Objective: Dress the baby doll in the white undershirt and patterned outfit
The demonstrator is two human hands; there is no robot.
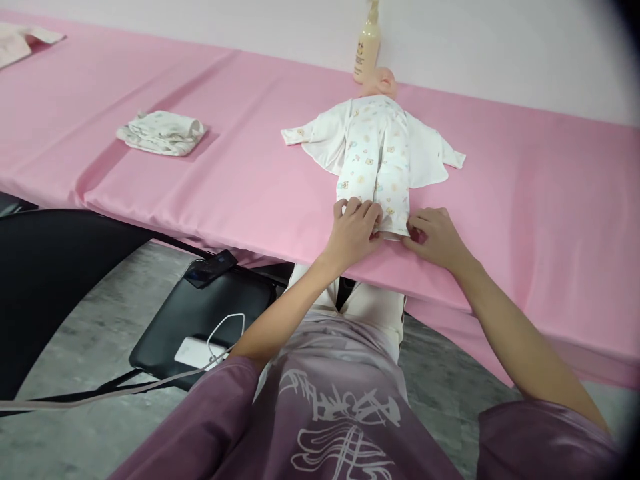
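Note:
White baby clothes (370, 160) with a small printed pattern lie spread on the pink-covered table, sleeves out to both sides. The lower part hangs together as two long printed panels with a gap down the middle. Curled over the left side of the bottom hem, my left hand (354, 230) grips the cloth. At the hem's right corner my right hand (436, 239) is closed on the edge, its fingertips partly hidden. Just beyond the collar is a pinkish doll's head (385, 81). Whether a doll's body lies beneath the cloth, I cannot tell.
A pump bottle (367, 50) stands by the wall behind the doll's head. To the left lies a folded white cloth (163, 132), and another pale cloth (20, 43) is at the far left. Below the table, a black stool (200, 317) holds a phone (213, 268) and a white power bank (200, 352) with a cable.

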